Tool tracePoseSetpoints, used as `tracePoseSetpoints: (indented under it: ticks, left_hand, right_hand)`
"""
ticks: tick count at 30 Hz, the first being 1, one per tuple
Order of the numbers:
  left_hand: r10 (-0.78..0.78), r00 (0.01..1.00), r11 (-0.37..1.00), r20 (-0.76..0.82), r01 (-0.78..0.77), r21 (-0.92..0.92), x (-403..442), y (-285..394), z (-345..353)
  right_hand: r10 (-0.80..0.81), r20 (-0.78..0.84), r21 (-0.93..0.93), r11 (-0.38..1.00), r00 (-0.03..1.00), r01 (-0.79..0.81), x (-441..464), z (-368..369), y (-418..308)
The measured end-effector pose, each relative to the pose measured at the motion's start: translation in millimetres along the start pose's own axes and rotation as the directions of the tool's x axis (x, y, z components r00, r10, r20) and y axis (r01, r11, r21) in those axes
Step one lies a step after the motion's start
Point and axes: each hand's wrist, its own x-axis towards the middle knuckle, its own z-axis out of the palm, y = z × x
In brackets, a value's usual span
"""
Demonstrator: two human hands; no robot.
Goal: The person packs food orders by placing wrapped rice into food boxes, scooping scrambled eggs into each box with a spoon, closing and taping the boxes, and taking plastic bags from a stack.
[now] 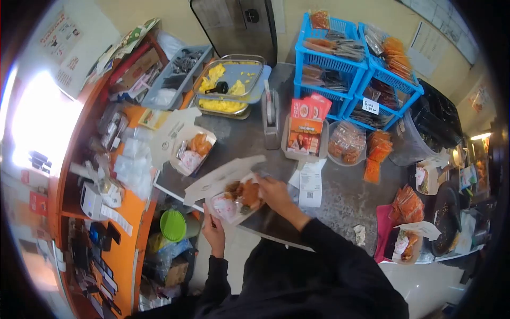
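Observation:
An open takeaway box (239, 201) holds fried food and a white-and-pink wrapped packet at the counter's front edge. My left hand (213, 229) grips its near left corner, fingers closed on the side. At the box's right side is my right hand (273, 195), its fingers bent against the box edge and partly hidden by blur. Behind and to the left stands a second open box (194, 150) with fried pieces and a wrapped packet. A printed receipt (310, 184) lies on the counter right of my right hand.
Glass containers of yellow food (228, 80) stand at the back. Blue baskets (332, 58) of sachets rise at the back right, near red leaflets (305, 127) and a bowl of wrapped items (346, 142). Another open box (408, 244) sits far right. An orange counter (139, 212) runs along the left.

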Motion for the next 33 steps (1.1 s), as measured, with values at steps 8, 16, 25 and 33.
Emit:
tracePoseSetpoints:
  ticks: [8,16,25,33]
  left_hand:
    - [-0.017,0.969,0.997,-0.246,-0.002,-0.079,87,-8,44]
    - [0.063,0.834,0.971,-0.548,0.075,0.225,81,20,67]
    - [0.880,0.436,0.403,0.189,-0.476,-0.781,-123,249,150]
    - [0.656,-0.187,0.561,0.731,-0.526,-0.639,-322,367,232]
  right_hand:
    - [-0.038,0.222,-0.214,0.973,0.974,0.086,156,91,19]
    - [-0.212,-0.395,0.140,0.948,0.894,0.287,30,-88,-43]
    - [0.130,-0.963,-0.160,0.426,0.235,-0.890,-377,-398,81]
    - [0.832,-0.549,-0.104,0.031,0.084,-0.994,-413,-410,113]
